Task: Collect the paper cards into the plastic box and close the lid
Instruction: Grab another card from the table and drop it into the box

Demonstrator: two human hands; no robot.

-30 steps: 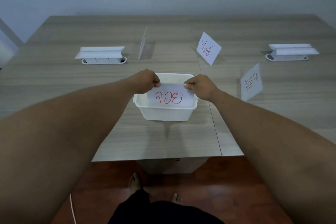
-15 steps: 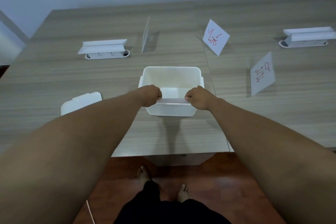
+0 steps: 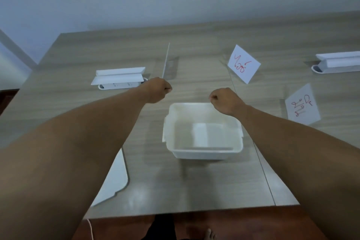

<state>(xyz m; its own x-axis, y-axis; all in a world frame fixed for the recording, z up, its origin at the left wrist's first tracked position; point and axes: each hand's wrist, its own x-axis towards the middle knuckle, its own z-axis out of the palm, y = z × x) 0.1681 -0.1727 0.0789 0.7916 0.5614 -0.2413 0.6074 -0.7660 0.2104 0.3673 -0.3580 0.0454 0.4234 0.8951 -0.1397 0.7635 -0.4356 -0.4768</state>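
With one card (image 3: 208, 135) already lying flat in the bottom of the plastic box (image 3: 202, 151), I'm judging the step in hand to be reaching for the next card. Nearest on the left, the lid (image 3: 116, 179) is lying flat on the table (image 3: 214, 187), partly hidden under the left forearm, so it's sitting well clear of the box and waiting for the close step. Beyond that, the box is sitting open near the table's centre. Both hands are hovering just past the box's far rim, apart from each other: left hand (image 3: 156, 90) is curled loosely with thumb and finger tips together, right hand (image 3: 224, 100) likewise, and neither is pinching anything that I can see. Three cards are standing further out: the near-right card (image 3: 303, 106) with red writing, the far-right card (image 3: 243, 64) also with red writing, and the edge-on card (image 3: 166, 62) just beyond the left hand. Each hand is sitting closest to a different card, so taking the edge-on one with the left looks most efficient. Cards are standing tilted, so pinching the top edge lightly and lifting straight should avoid knocking them over. Two white socket units (image 3: 118, 78) are sitting far left and far right; not part of the job.
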